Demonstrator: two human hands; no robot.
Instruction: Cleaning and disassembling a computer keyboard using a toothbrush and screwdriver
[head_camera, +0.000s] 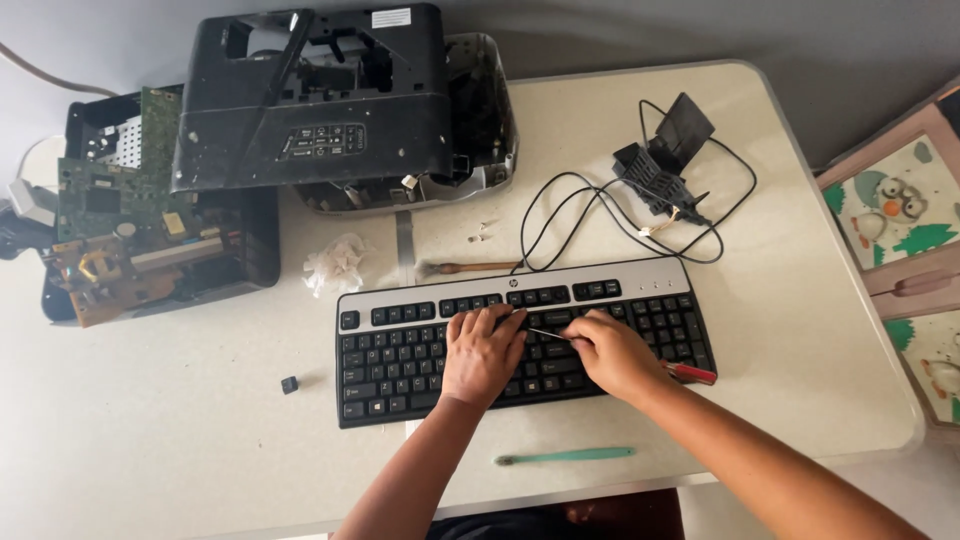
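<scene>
Head view: right hand (612, 352) grip closed around screwdriver (690, 373), tip under left hand (484, 350) flat, unclenched on keyboard (400, 350).

Home electronics repair spot, pale folding plastic table (800, 330), gutted black printer shell (320, 95), bare green circuit boards (110, 190), loose black wired part (665, 165), colourful cartoon floor mat (905, 215)

A single view is given, taken from head height and aimed almost straight down; the table (820, 330) is seen nearly whole, its near edge cut off, and floor is caught past its far and right edges
</scene>
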